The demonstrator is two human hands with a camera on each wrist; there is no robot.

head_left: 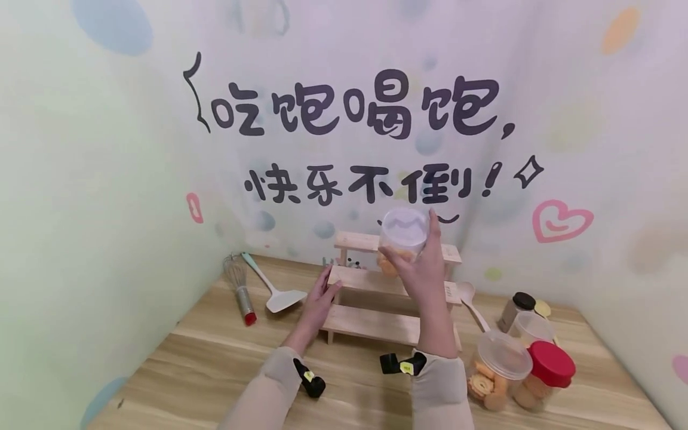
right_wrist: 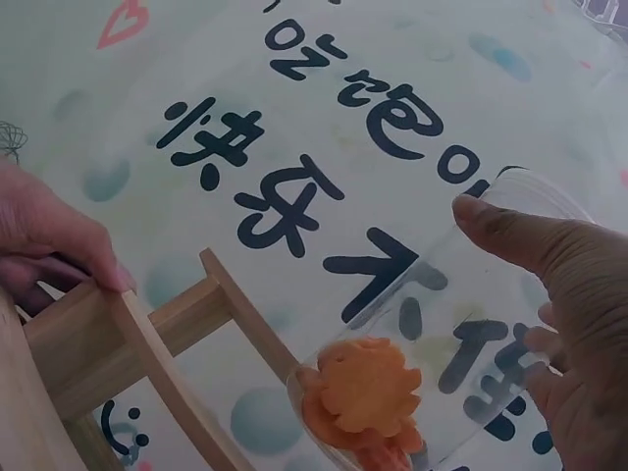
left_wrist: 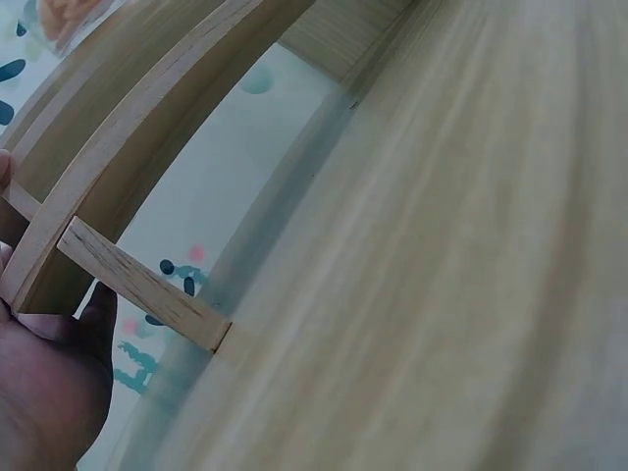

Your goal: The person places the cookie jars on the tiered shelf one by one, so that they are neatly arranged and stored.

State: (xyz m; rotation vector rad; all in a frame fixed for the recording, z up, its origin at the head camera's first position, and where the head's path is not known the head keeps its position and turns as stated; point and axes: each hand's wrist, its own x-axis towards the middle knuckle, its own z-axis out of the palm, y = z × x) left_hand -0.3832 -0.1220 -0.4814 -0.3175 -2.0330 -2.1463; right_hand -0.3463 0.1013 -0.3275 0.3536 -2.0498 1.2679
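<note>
My right hand (head_left: pixel 426 272) holds a clear plastic jar (head_left: pixel 404 230) at the level of the top tier of a wooden tiered rack (head_left: pixel 371 279), thumb on one side and fingers on the other. Orange flower-shaped cookies (right_wrist: pixel 368 392) lie at the jar's bottom, which tilts toward the rack in the right wrist view. My left hand (head_left: pixel 318 303) grips the left end of the rack's middle shelf. In the left wrist view the shelf's end (left_wrist: pixel 54 240) sits between the thumb and fingers of that hand.
On the left lie a whisk (head_left: pixel 240 292) and a white spatula (head_left: pixel 282 298). A spoon (head_left: pixel 473 304) lies right of the rack. At the right front stand a clear-lidded cookie jar (head_left: pixel 497 370), a red-lidded jar (head_left: pixel 548 373) and a black-lidded bottle (head_left: pixel 516 310). A printed wall cloth (head_left: pixel 322 60) hangs behind.
</note>
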